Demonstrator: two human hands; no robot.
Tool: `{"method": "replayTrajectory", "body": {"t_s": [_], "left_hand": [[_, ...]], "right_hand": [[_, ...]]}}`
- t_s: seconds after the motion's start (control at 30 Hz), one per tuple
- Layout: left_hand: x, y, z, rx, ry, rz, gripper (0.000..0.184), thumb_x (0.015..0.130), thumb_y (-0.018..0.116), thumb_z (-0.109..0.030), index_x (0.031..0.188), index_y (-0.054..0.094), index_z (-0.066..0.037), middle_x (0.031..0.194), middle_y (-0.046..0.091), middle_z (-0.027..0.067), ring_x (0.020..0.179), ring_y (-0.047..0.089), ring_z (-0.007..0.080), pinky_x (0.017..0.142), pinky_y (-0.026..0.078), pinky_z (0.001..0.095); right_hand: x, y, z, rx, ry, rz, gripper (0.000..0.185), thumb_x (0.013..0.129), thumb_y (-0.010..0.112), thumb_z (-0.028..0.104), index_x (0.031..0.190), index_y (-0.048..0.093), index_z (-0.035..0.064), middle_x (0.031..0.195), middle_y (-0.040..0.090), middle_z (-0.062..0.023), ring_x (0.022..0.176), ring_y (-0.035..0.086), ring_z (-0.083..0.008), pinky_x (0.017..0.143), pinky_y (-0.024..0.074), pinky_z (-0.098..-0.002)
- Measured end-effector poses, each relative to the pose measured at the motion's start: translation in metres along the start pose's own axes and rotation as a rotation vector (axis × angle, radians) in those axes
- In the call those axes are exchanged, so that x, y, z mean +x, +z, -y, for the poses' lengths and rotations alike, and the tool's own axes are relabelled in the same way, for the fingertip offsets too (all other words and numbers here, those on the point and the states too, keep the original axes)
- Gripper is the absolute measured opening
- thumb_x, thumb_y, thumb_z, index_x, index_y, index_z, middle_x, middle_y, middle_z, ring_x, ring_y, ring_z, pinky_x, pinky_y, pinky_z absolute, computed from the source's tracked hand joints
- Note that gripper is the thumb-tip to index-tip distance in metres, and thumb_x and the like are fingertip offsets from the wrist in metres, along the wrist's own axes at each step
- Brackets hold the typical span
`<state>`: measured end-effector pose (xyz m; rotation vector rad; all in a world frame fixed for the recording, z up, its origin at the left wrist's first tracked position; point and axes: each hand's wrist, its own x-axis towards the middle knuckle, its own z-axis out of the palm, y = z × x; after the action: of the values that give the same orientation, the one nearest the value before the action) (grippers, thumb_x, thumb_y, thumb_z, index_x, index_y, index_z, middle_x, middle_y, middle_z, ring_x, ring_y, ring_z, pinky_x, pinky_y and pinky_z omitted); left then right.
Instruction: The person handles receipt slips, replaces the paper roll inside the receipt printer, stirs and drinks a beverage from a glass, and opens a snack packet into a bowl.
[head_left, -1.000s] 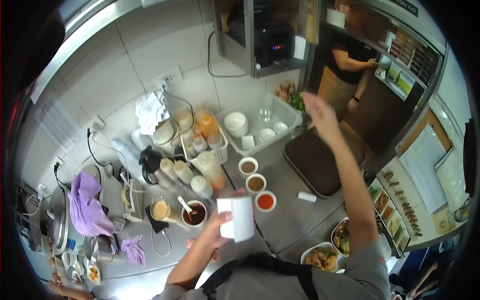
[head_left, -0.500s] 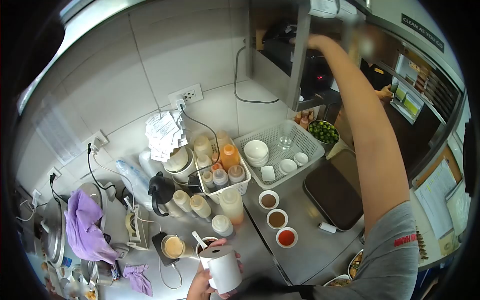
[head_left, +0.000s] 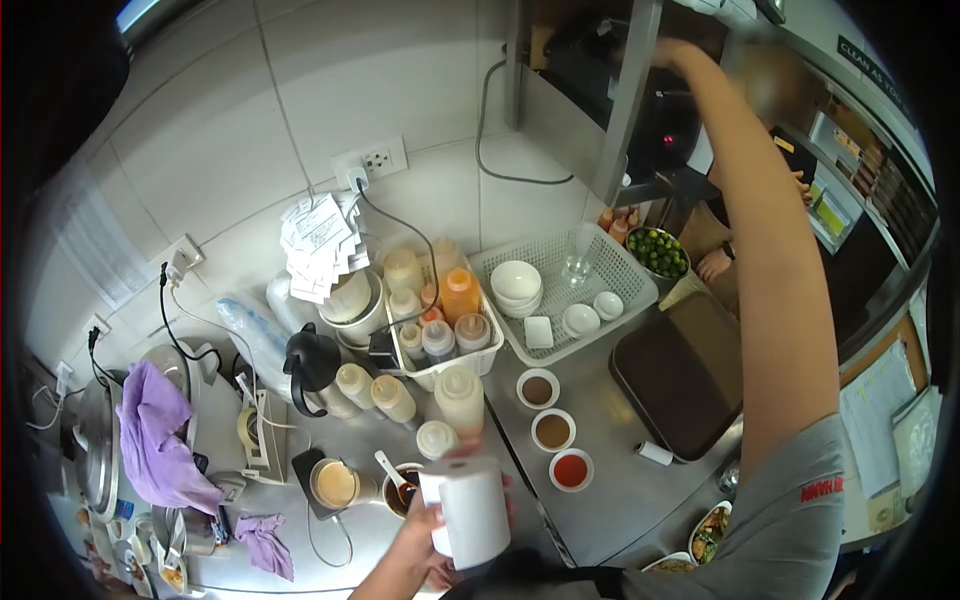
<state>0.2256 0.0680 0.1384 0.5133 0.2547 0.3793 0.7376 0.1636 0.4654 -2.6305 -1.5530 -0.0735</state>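
My left hand (head_left: 424, 538) is wrapped around a white paper roll (head_left: 478, 520), which stands roughly upright above the steel counter; a white flap shows on its left side. My right arm stretches up to a black machine (head_left: 672, 125) with small red lights, inside a steel shelf. My right hand (head_left: 676, 56) is at the top of that machine; its fingers are hidden behind the shelf post and in shadow. Close to the left hand are a cup of dark sauce with a white spoon (head_left: 392, 470) and a squeeze bottle (head_left: 436, 440).
Three sauce bowls (head_left: 553, 430), a small white roll (head_left: 654, 453) and a dark tray (head_left: 678, 375) lie on the counter. Behind are a bottle basket (head_left: 490, 352) and a crate of dishes (head_left: 590, 338). Another person's hand (head_left: 714, 263) shows beyond the green limes (head_left: 656, 252).
The paper roll in my left hand has moved right and slightly down, uncovering more of the sauce cup. My right hand is still up at the black machine. The view has shifted a little.
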Motion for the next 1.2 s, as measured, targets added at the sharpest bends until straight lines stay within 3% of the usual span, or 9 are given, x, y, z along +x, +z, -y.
{"method": "replayTrajectory", "body": {"t_s": [0.1,0.17,0.23,0.33,0.6,0.73,0.87,1.1,1.2], "left_hand": [[0.013,0.025,-0.025,0.123,0.093,0.029,0.097,0.068,0.079,-0.035,0.145,0.026,-0.011,0.119,0.056,0.0229,0.099,0.063,0.0346,0.084,0.055,0.0456],[0.026,0.040,-0.038,0.159,0.152,0.067,0.089,0.074,0.074,-0.035,0.145,0.026,-0.011,0.121,0.056,0.0206,0.101,0.063,0.0326,0.085,0.054,0.0450],[0.039,0.065,-0.050,0.150,0.147,0.172,0.077,0.082,0.065,-0.037,0.144,0.028,-0.010,0.124,0.055,0.0187,0.105,0.061,0.0313,0.087,0.053,0.0439],[0.050,0.099,-0.048,0.186,0.087,0.299,0.057,0.093,0.048,-0.037,0.136,0.039,-0.001,0.126,0.054,0.0165,0.108,0.060,0.0295,0.088,0.052,0.0414],[0.068,0.168,-0.026,0.284,0.036,0.431,0.052,0.095,0.046,-0.040,0.132,0.044,-0.003,0.121,0.057,0.0147,0.104,0.062,0.0264,0.087,0.052,0.0379],[0.074,0.160,-0.031,0.403,0.174,0.340,0.067,0.093,0.045,-0.050,0.143,0.032,-0.006,0.133,0.048,0.0202,0.117,0.054,0.0343,0.099,0.044,0.0452],[0.053,0.113,-0.020,0.401,-0.053,0.466,0.078,0.090,0.053,-0.045,0.149,0.019,-0.008,0.132,0.047,0.0196,0.114,0.055,0.0301,0.100,0.043,0.0433],[-0.008,0.043,-0.001,0.478,-0.138,0.461,0.083,0.089,0.061,-0.035,0.150,0.016,-0.003,0.127,0.049,0.0186,0.111,0.056,0.0271,0.099,0.042,0.0388],[-0.021,0.023,-0.005,0.375,-0.085,0.495,0.075,0.091,0.056,-0.026,0.150,0.016,-0.003,0.127,0.049,0.0175,0.111,0.056,0.0252,0.101,0.042,0.0395]], "right_hand": [[-0.016,0.009,-0.033,0.023,-0.066,-0.588,0.046,0.086,0.060,0.042,0.119,0.064,0.0096,0.107,0.069,-0.0114,0.105,0.062,-0.0231,0.094,0.0444,-0.0342],[-0.089,0.042,-0.020,0.421,-0.476,-0.762,0.044,0.092,0.054,0.037,0.117,0.063,0.0031,0.108,0.068,-0.0082,0.102,0.062,-0.0158,0.090,0.0451,-0.0264],[-0.205,0.090,0.050,0.833,-0.445,-0.522,0.044,0.093,0.057,0.031,0.127,0.056,0.0023,0.104,0.064,-0.0040,0.098,0.060,-0.0134,0.087,0.0444,-0.0247],[-0.295,0.159,0.083,0.936,-0.719,-0.043,0.095,0.057,0.091,0.022,0.137,0.043,0.0057,0.148,0.036,-0.0109,0.137,0.034,-0.0236,0.109,0.0341,-0.0402],[-0.346,0.174,0.104,1.385,-0.519,-0.292,0.087,0.055,0.091,0.016,0.126,0.044,0.0004,0.120,0.054,-0.0099,0.113,0.054,-0.0196,0.102,0.0413,-0.0374],[-0.301,0.125,0.084,1.338,-0.491,-0.666,0.076,0.061,0.089,0.017,0.122,0.048,-0.0035,0.115,0.060,-0.0122,0.106,0.059,-0.0192,0.096,0.0466,-0.0366],[-0.214,0.072,0.032,1.186,-0.086,-1.011,0.074,0.061,0.090,0.026,0.117,0.053,-0.0055,0.103,0.067,-0.0126,0.096,0.064,-0.0164,0.086,0.0508,-0.0284],[-0.105,0.049,-0.009,0.755,0.217,-1.014,0.076,0.050,0.083,0.057,0.097,0.069,-0.0014,0.096,0.071,-0.0154,0.089,0.068,-0.0230,0.084,0.0505,-0.0321],[-0.095,0.008,-0.003,0.388,0.309,-0.751,0.085,0.049,0.079,0.064,0.097,0.069,-0.0048,0.100,0.069,-0.0210,0.095,0.068,-0.0290,0.085,0.0506,-0.0343]]}}
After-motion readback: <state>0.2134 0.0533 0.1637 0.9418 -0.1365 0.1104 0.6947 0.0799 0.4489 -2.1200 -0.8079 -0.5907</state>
